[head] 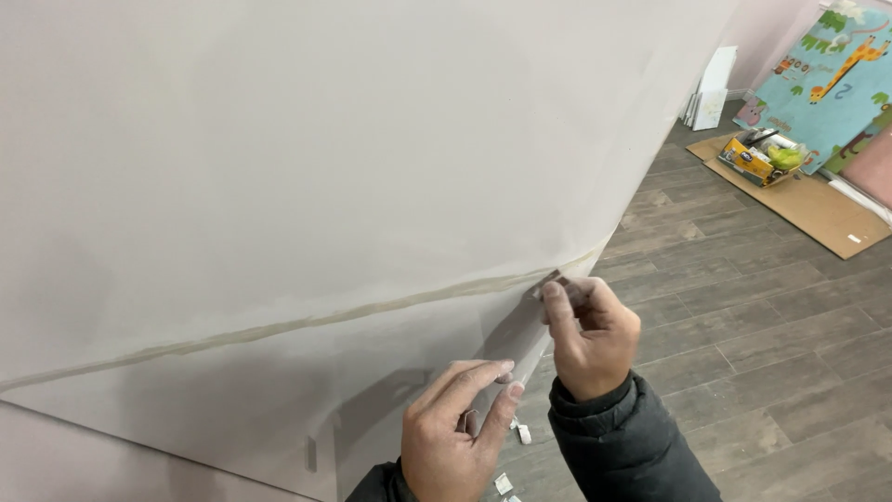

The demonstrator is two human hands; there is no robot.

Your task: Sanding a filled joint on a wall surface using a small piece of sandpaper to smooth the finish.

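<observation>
close up, the right hand [587, 336] pinches a small brown sanding block [558, 283] against the pale wall's [307, 158] corner edge, on the filled seam [279, 327]. the left hand [457, 432], fingers loosely curled, touches the edge below. light, even strokes along the seam would suit.

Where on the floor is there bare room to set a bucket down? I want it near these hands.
The wood-look floor is bare right of the right hand, up to the cardboard sheet. Below the left hand, white scraps litter the foot of the wall. The far corner is crowded: a yellow box, leaning white boards, a play mat.
</observation>
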